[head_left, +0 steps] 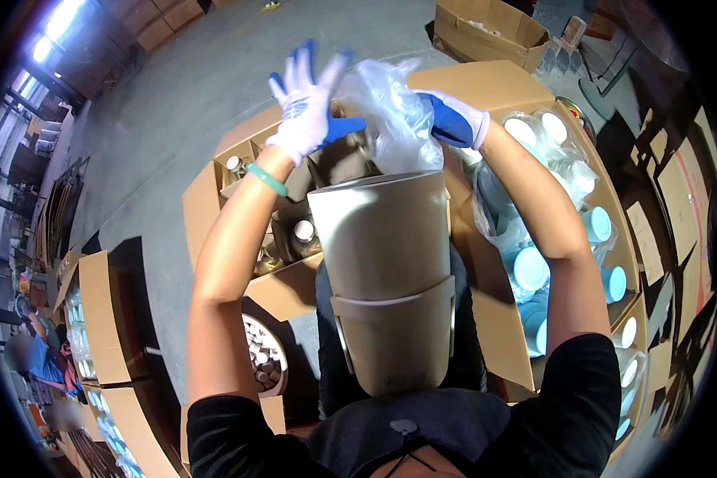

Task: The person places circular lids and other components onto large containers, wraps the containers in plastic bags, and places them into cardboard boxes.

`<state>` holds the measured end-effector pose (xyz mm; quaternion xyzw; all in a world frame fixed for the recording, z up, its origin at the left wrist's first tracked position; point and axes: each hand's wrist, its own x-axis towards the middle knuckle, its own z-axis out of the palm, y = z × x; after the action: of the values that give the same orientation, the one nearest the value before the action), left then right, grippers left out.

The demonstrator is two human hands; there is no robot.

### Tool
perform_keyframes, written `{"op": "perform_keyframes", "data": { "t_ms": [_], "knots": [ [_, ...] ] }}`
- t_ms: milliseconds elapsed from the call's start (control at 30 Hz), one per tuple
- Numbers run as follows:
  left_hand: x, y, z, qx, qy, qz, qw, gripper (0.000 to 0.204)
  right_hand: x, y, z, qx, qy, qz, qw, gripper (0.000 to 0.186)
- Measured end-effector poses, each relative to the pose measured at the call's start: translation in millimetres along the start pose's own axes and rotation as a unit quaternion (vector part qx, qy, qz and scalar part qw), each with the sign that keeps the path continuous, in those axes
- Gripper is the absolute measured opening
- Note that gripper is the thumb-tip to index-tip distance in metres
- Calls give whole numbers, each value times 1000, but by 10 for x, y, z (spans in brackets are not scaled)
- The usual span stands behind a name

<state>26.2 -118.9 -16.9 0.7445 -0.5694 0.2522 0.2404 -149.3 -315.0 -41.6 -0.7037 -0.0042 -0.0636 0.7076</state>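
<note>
White-and-blue gloved left hand: spread wide, upper centre-left of the frame.
White-and-blue gloved right hand: pinching a crumpled translucent plastic bag at its right side.
Bag: upper centre, just above the tall beige bin in the frame.

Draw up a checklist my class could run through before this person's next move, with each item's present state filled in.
1. Right hand holding the clear plastic bag: ok, it grips the bag's side.
2. Left hand also gripping the bag: not ok, it is open with fingers spread.
3. Gloves on both hands: ok, white with blue palms.
4. Bag clear of the beige bin: cannot tell, they overlap in this view.
5. Bag empty: cannot tell, its folds hide the inside.
6. Right-hand carton open: ok, lidded jars show inside.
</note>
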Motion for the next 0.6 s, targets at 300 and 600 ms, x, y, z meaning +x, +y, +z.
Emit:
{"op": "perform_keyframes", "data": {
  "t_ms": [300,600],
  "knots": [
    [-79,-79,283,-183,-62,-178,965,32,79,153,321,-485,304,-253,780,71],
    [-938,95,-759,-235,-65,-176,954,35,-789,79,361,-468,343,-95,809,68]
  ]
}}
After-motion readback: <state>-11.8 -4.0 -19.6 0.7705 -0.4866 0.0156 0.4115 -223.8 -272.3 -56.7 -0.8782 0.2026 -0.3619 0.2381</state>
